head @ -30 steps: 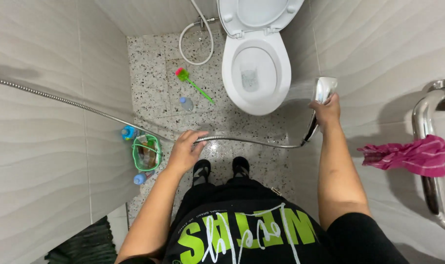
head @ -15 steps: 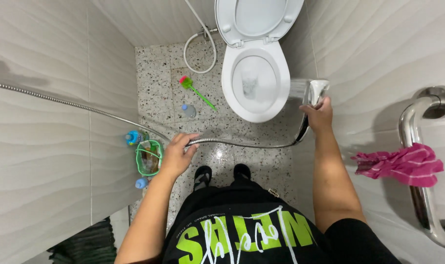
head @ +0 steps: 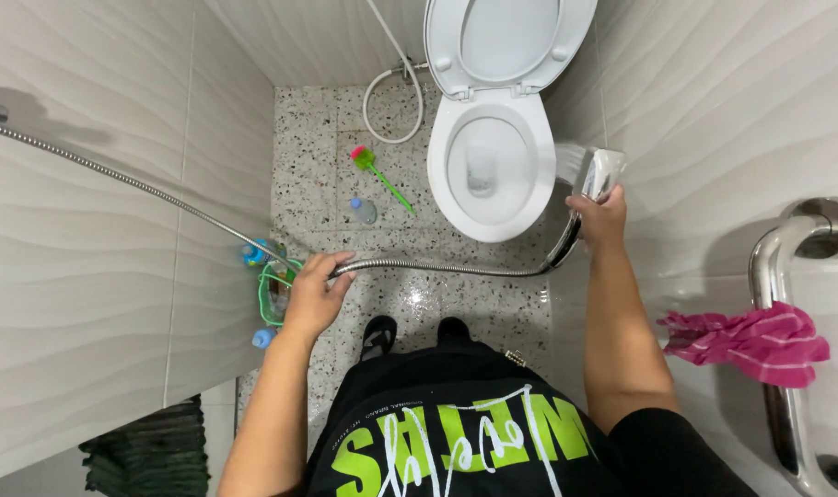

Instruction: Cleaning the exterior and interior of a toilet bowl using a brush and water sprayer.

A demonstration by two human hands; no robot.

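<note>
**A:** What do the hands hold in the head view?

**B:** The right hand [head: 600, 218], right of the middle of the frame, is curled tight around a shiny shower head [head: 599, 175]. Water sprays from it toward the white toilet [head: 488, 166] at the top.

**A:** And the other hand?

**B:** The left hand [head: 316, 294], left of the middle, has its fingers wrapped over the metal hose [head: 437, 268]. The hose runs across between both hands, then goes up to the wall at the upper left.

**A:** What is near them?

**B:** A green basket [head: 273, 293] sits just beside the left hand. A green brush [head: 378, 175] and a small bottle [head: 363, 210] lie on the speckled floor [head: 308, 156]. A pink cloth [head: 749, 339] hangs on a silver rail [head: 787, 276] at the right.
</note>
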